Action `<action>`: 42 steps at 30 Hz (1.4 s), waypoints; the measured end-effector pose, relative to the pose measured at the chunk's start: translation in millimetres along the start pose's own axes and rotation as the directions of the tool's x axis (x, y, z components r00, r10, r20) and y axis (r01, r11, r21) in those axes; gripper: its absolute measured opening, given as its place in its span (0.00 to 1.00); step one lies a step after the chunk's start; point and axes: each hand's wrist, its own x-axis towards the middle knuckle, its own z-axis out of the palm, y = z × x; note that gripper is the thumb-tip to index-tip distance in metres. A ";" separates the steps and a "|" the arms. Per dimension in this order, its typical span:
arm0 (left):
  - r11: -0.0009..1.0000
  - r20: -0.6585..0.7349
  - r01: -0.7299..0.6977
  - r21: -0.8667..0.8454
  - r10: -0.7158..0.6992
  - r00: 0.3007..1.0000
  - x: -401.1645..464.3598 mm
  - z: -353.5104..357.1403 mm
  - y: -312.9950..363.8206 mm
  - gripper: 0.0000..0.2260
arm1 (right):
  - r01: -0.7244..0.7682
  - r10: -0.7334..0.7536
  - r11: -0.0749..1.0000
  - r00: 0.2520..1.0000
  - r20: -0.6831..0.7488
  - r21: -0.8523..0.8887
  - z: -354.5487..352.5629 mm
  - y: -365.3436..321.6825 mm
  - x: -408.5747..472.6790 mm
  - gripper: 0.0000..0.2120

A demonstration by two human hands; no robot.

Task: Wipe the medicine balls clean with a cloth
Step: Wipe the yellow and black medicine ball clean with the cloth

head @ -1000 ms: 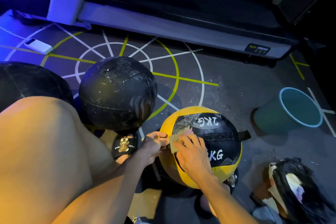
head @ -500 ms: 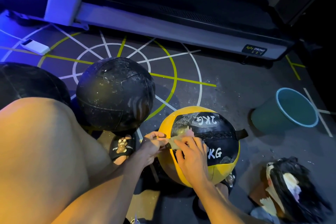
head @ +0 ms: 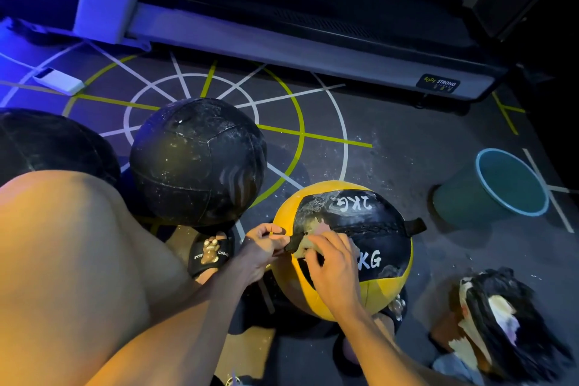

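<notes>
Medicine ball (head: 380, 238), yellow-black, scuffed, "2KG"

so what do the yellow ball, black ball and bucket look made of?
Yellow ball: likely synthetic leather or vinyl, stitched panels, slight sheen, its black panel peeling to pale patches.
Black ball: probably the same, seamed panels, glossy highlights, whitish scuffs.
Bucket: probably plastic, smooth matte teal wall, lighter rolled rim.

My right hand (head: 336, 273) covers part of the yellow ball's (head: 291, 222) lower "KG" marking | far-left black ball (head: 47, 144) cut by frame edge and my knee | bottom-right dark heap (head: 507, 323) blurred, can't identify
</notes>
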 end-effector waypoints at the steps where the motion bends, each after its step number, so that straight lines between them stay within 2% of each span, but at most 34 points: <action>1: 1.000 -0.004 -0.001 0.000 0.001 1.000 0.5 -0.4 0.4 0.09 | 0.023 -0.023 1.000 1.000 -0.001 -0.018 2.7 -0.1 -2.6 0.12; 4: 1.000 0.004 0.000 -0.025 0.000 1.000 0.2 -1.8 1.6 0.09 | 0.138 -0.125 0.977 0.988 0.092 -0.162 4.4 6.5 -8.6 0.15; 8: 1.000 0.014 -0.008 -0.025 0.009 1.000 0.0 -2.3 1.6 0.10 | 0.218 -0.181 0.955 0.965 0.189 -0.200 -5.3 13.2 -3.6 0.09; 10: 1.000 0.030 -0.013 -0.019 0.013 0.999 0.9 -0.6 -1.2 0.10 | 0.107 -0.080 0.978 0.986 0.147 -0.182 -16.1 10.7 5.4 0.09; 12: 1.000 0.041 -0.019 -0.024 0.020 0.999 -0.6 0.6 -1.9 0.10 | -0.128 0.130 0.991 0.991 0.032 -0.048 -30.9 6.3 21.9 0.05; 14: 0.999 0.047 -0.022 -0.038 0.024 0.999 -2.4 2.7 -0.9 0.09 | -0.207 0.206 0.978 0.978 -0.028 -0.028 -37.3 2.2 35.4 0.05; 15: 0.999 0.045 -0.019 -0.040 0.021 0.999 -2.3 3.5 -1.5 0.09 | -0.160 0.164 0.981 0.986 0.039 -0.108 -34.1 -2.7 38.4 0.05; 17: 0.999 0.030 -0.023 -0.027 0.024 0.999 -1.8 3.6 -2.9 0.09 | 0.036 0.026 0.962 0.975 0.223 -0.272 -18.7 -13.7 30.1 0.07; 19: 1.000 0.023 -0.030 -0.004 0.030 0.999 -0.3 1.5 -5.8 0.09 | 0.225 -0.113 0.924 0.933 0.343 -0.309 -8.2 -17.4 16.6 0.15; 20: 0.999 0.022 -0.031 0.003 0.031 0.999 0.3 0.7 -6.7 0.08 | 0.271 -0.146 0.907 0.920 0.364 -0.321 -8.1 -13.5 17.5 0.18; 21: 1.000 0.021 -0.031 -0.001 0.031 0.999 -0.6 0.7 -6.0 0.08 | 0.264 -0.135 0.909 0.918 0.372 -0.321 -11.2 -9.6 21.5 0.18; 24: 0.999 0.033 -0.031 -0.020 0.032 0.999 -2.0 7.9 -0.6 0.10 | 0.050 0.030 0.944 0.971 0.237 -0.325 -21.1 -7.6 32.2 0.15; 25: 0.999 0.030 -0.030 -0.019 0.030 0.999 -2.5 9.2 -0.1 0.10 | 0.018 0.067 0.948 0.965 0.252 -0.319 -18.6 -14.0 31.1 0.15; 28: 0.999 0.019 -0.040 0.018 0.039 0.999 -1.6 5.3 -3.5 0.10 | 0.170 -0.049 0.925 0.940 0.337 -0.341 -5.8 -27.5 15.9 0.18; 29: 0.999 0.022 -0.034 0.020 0.034 0.999 -3.6 4.6 -3.2 0.09 | 0.160 -0.046 0.937 0.938 0.345 -0.310 -7.9 -23.0 16.2 0.17; 32: 0.999 0.047 -0.040 -0.026 0.041 0.998 -5.2 9.5 0.2 0.10 | 0.028 0.032 0.964 0.975 0.222 -0.265 -22.9 1.2 22.2 0.14; 34: 0.998 0.072 -0.066 0.002 0.065 0.995 -6.7 14.6 1.0 0.10 | 0.010 0.048 0.967 0.974 0.220 -0.256 -29.7 6.4 20.2 0.14; 36: 0.992 0.108 -0.120 0.046 0.114 0.988 -9.0 18.5 1.4 0.09 | -0.083 0.113 0.986 0.970 0.214 -0.142 -38.8 11.9 19.8 0.08; 37: 0.984 0.133 -0.159 0.077 0.148 0.980 -10.6 20.8 2.8 0.09 | -0.178 0.188 0.982 0.966 0.177 -0.070 -47.2 18.9 21.4 0.05; 39: 0.958 0.176 -0.229 0.172 0.199 0.964 -13.5 26.7 6.6 0.07 | -0.344 0.345 0.936 0.939 0.005 0.068 -67.5 40.4 23.8 0.05; 42: 0.946 0.194 -0.259 0.193 0.222 0.955 -14.9 33.4 7.2 0.08 | -0.402 0.410 0.912 0.890 -0.201 0.077 -92.1 64.7 25.5 0.08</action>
